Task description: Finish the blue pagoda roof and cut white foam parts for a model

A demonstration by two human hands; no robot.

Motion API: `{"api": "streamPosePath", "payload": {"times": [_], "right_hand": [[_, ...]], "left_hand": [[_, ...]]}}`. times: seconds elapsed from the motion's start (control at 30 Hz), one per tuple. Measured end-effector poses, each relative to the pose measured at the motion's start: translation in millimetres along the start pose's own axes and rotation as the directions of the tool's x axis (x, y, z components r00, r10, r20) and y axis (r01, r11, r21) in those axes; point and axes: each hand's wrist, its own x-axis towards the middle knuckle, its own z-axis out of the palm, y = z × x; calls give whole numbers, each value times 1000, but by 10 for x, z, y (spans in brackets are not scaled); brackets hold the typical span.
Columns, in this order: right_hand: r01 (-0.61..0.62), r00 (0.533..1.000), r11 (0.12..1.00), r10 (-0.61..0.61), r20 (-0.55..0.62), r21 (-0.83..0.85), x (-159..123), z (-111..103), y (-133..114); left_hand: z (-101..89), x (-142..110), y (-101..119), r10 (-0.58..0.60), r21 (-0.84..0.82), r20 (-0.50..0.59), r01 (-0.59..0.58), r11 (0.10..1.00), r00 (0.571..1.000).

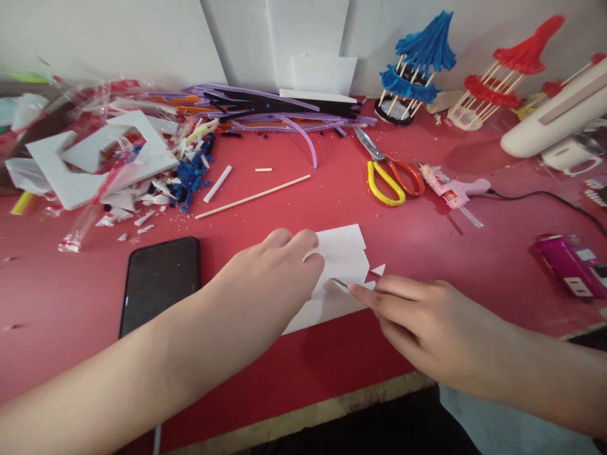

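A white foam board piece with a notched right edge lies at the near middle of the red table. My left hand rests over its left part, fingers bent and pressed together on it; the fingertips are partly hidden. In my right hand is a craft knife, its thin blade showing past the forefinger, with the tip at the board's surface. The knife's handle is hidden in the fingers. A small white triangular offcut lies just off the board's right edge.
Left of the board lies a black phone. Scraps and a cut-out foam frame crowd the back left. Behind are a wooden stick, scissors, a pink glue gun and blue and red tower models. A purple box sits right.
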Motion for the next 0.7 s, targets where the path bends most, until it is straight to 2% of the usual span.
{"api": "streamPosePath", "payload": {"times": [0.13,0.47,0.7], "right_hand": [[13,1000,1000,-13,-5,-24,34,-32,-15],[14,998,1000,-14,62,-8,98,-116,-55],[-8,996,1000,8,88,-6,87,-106,-70]], "left_hand": [[-3,17,76,13,-7,6,-13,1000,1000],[-82,89,96,0,-10,133,1,1000,991],[-56,102,93,-13,3,137,13,1000,991]]}}
